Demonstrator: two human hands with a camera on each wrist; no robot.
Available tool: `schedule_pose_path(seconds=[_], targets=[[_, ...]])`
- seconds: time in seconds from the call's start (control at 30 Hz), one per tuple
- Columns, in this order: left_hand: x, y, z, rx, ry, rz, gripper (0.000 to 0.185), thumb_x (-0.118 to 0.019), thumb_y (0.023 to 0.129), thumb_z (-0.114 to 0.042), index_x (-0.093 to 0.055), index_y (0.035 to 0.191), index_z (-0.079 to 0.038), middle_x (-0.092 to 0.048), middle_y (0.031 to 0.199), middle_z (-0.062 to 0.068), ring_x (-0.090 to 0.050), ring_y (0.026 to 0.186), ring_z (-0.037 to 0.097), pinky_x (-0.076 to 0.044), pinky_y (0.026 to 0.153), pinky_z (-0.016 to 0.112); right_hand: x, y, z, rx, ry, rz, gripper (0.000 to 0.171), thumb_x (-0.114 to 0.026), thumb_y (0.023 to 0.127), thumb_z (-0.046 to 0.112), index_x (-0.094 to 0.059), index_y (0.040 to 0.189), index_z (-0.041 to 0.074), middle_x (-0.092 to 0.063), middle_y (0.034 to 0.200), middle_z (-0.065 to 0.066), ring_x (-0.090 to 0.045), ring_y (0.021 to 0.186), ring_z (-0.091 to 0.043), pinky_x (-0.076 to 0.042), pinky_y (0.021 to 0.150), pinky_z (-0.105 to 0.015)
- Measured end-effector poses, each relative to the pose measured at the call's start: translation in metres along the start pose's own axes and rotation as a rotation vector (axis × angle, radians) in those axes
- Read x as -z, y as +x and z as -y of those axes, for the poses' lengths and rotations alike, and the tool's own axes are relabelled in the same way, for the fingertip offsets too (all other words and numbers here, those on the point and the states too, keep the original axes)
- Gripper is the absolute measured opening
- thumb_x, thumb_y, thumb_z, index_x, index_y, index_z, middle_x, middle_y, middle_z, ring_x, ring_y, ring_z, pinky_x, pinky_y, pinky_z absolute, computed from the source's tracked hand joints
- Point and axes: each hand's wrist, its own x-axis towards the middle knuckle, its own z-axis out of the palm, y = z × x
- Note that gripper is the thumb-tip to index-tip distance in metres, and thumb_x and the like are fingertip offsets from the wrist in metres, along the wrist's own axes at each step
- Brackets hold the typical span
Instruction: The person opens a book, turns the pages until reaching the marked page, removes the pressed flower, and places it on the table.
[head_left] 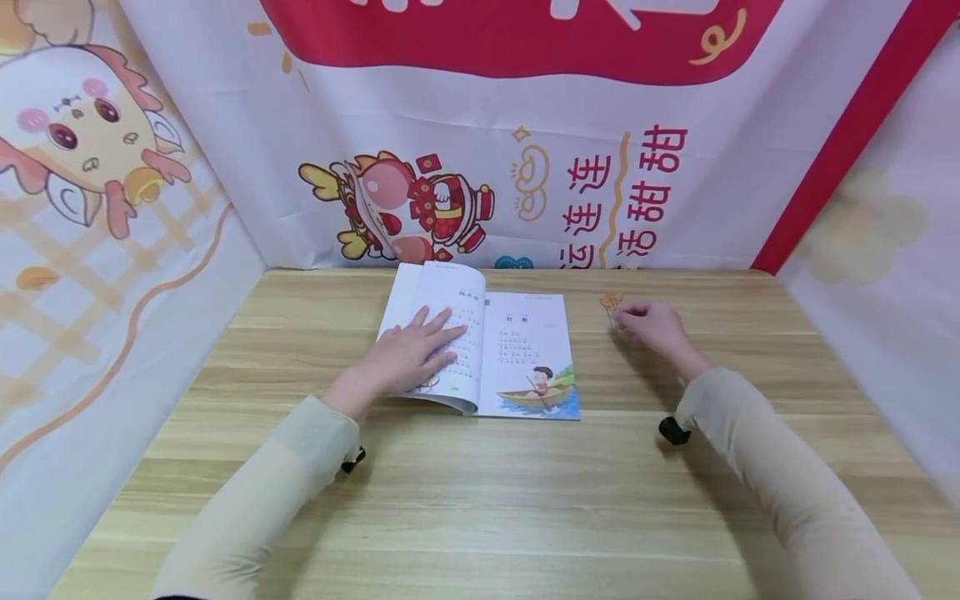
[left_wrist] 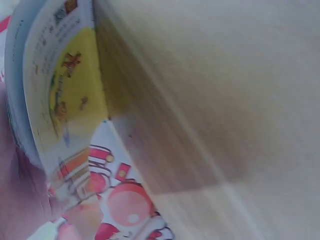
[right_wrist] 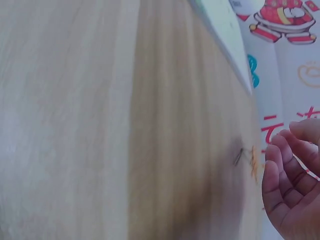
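An open book with printed characters and a picture of a child rowing a boat lies on the wooden table. My left hand rests on its lifted, curved left-hand pages with fingers spread. In the left wrist view, the page undersides show yellow artwork. Right of the book is a small orange flower-like piece with thin dark stems. My right hand is right at it, fingers loosely bent and thumb close to the index finger. The right wrist view shows the orange piece just beyond those fingertips.
The wooden table extends in front of the book and to both sides. A printed cloth with red lettering and cartoon figures hangs at the back edge, and cloth also covers the sides. Black bands sit at both wrists.
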Motion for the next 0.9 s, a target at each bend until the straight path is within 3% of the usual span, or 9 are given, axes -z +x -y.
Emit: schedule_pose_path(seconds=[0.2,0.4,0.57,0.73,0.9], targets=[[0.010,0.005,-0.021,-0.014,0.163,0.000,0.060,-0.041,0.106,-0.056,-0.038,0.160,-0.030,-0.015,0.171,0.002,-0.002,0.157,0.035,-0.012,0.119,0.068,-0.004,-0.004,0.018,0.036,-0.039,-0.003,0.039,-0.057,0.106,0.029,-0.067,0.126,-0.003,-0.069,0.113,-0.020,-0.065,0.097,-0.029,-0.058,0.086,-0.039],[0.031,0.008,-0.048,-0.065,0.290,-0.094,0.054,-0.048,0.106,-0.051,-0.051,0.154,-0.025,-0.022,0.169,0.005,-0.012,0.155,0.038,-0.012,0.118,0.070,-0.007,-0.010,0.030,0.080,-0.066,0.000,0.044,-0.057,0.106,0.037,-0.067,0.127,-0.001,-0.068,0.117,-0.021,-0.064,0.103,-0.032,-0.055,0.089,-0.043],[0.048,0.006,-0.057,-0.069,0.185,-0.151,0.052,-0.051,0.105,-0.050,-0.052,0.153,-0.028,-0.019,0.170,0.003,-0.010,0.156,0.037,-0.009,0.118,0.070,-0.007,-0.010,0.035,0.160,-0.106,-0.004,0.041,-0.056,0.107,0.035,-0.067,0.129,0.002,-0.069,0.117,-0.019,-0.064,0.105,-0.033,-0.053,0.085,-0.040],[0.064,0.001,-0.059,-0.038,0.019,-0.181,0.054,-0.049,0.107,-0.049,-0.047,0.156,-0.027,-0.014,0.171,0.001,-0.006,0.156,0.035,-0.005,0.119,0.069,-0.005,-0.009,0.039,0.225,-0.127,-0.001,0.040,-0.055,0.108,0.030,-0.064,0.134,0.002,-0.067,0.127,-0.020,-0.063,0.114,-0.034,-0.051,0.098,-0.049],[0.070,0.001,-0.050,-0.045,-0.112,-0.244,0.055,-0.047,0.108,-0.046,-0.040,0.159,-0.028,-0.012,0.171,0.001,-0.008,0.156,0.033,-0.012,0.119,0.068,-0.004,-0.008,0.045,0.268,-0.162,-0.006,0.040,-0.055,0.108,0.030,-0.063,0.135,0.001,-0.065,0.130,-0.022,-0.060,0.120,-0.036,-0.048,0.103,-0.053]])
